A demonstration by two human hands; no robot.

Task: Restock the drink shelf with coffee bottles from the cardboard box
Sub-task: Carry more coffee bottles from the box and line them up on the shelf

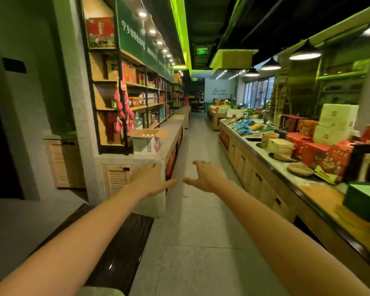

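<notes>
Two empty, spread hands, left hand [151, 180] and right hand [206, 178], reach toward the untouched cardboard box [145, 144] at eleven o'clock; restocking seems unstarted.

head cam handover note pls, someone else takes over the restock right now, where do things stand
Left hand: open, stretched forward, holds nothing.
Right hand: open, stretched forward, holds nothing.
Cardboard box: flaps open, on the grey ledge at the foot of the left shelving, ahead of both hands, untouched.
Done: no bottle is out that I can see.
Left: reach the box, take out coffee bottles, shelve them. Which shelf holds drinks is too blurred to tell.
</notes>
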